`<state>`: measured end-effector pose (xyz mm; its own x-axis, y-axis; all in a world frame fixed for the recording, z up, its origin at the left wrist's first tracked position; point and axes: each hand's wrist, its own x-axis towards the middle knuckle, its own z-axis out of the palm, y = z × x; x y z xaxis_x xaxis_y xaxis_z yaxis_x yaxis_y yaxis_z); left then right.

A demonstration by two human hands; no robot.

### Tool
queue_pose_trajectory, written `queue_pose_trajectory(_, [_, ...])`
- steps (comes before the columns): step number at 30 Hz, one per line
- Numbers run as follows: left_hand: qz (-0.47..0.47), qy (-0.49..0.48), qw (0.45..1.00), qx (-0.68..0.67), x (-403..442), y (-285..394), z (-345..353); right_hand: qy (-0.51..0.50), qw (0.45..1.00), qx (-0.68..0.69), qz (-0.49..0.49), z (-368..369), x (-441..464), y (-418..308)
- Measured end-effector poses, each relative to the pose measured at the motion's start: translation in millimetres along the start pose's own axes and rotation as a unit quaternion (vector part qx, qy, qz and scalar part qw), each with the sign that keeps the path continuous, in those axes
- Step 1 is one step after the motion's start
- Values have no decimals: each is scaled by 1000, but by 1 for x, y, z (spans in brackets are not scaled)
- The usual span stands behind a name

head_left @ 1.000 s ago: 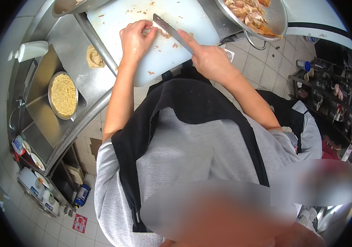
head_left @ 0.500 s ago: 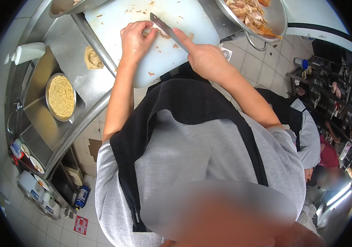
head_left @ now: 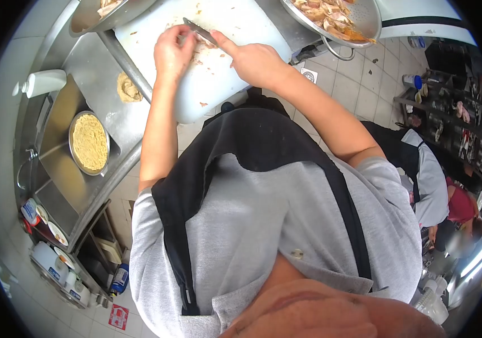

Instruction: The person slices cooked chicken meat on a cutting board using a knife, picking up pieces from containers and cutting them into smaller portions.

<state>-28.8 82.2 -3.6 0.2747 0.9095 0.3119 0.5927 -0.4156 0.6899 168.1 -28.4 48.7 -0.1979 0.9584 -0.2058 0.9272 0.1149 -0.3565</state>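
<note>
On a white cutting board (head_left: 196, 107), my right hand (head_left: 252, 61) is wrapped round a knife (head_left: 198, 30), its index finger laid along the blade's back. The blade points up and left, beside the fingertips of my left hand (head_left: 173, 53). Those fingers are bent together at the board; what they pinch is too hidden to name. Small shredded meat scraps (head_left: 206, 54) lie between the two hands and across the board.
A colander of meat pieces (head_left: 334, 19) stands at the upper right, a metal bowl (head_left: 105, 21) at the upper left. Left are a bowl of yellow paste (head_left: 90, 142), a crumpled cloth-like lump (head_left: 128, 88) and a white bottle (head_left: 46, 83). Other people stand at right.
Both hands and the knife have shifted a little up and left in view, as has the board. The knife tip now lies closer to my left fingertips.
</note>
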Motion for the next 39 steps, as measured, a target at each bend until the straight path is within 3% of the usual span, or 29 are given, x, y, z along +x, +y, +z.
queue_pose_trajectory(2, [-8,51,999,-15,17,14,-3,6,1000,5,-2,-1,-3,1])
queue_pose_trajectory(4, [116,134,983,-48,47,32,-3,8,1000,9,-9,0,-6,0])
queue_pose_trajectory(7, [86,53,992,-79,78,59,19,12,1000,-2,-18,0,-12,3])
queue_pose_trajectory(10, [80,-97,991,40,84,55,48,4,999,-30,-19,0,-17,5])
queue_pose_trajectory(13, [24,-150,988,13,83,58,46,34,998,-54,-29,4,-19,6])
queue_pose_trajectory(17, [24,-180,982,51,81,54,48,18,999,-22,-27,10,-15,5])
queue_pose_trajectory(23, [49,-127,990,19,84,53,49,25,999,20,-18,10,-13,23])
queue_pose_trajectory(25, [71,45,992,-97,76,38,47,25,997,66,-14,15,-13,34])
queue_pose_trajectory(26, [50,51,994,-77,64,31,41,33,990,139,-4,19,-12,40])
queue_pose_trajectory(28, [28,50,997,-57,31,20,27,40,975,216,10,14,-18,41])
queue_pose_trajectory(30, [51,-40,998,12,6,10,19,-78,919,364,130,-11,-22,30])
queue_pose_trajectory(36, [54,-33,997,49,-10,-1,17,-3,964,257,70,2,-24,33])
queue_pose_trajectory(39, [46,-53,997,24,-6,1,14,-10,968,237,86,-7,-27,29])
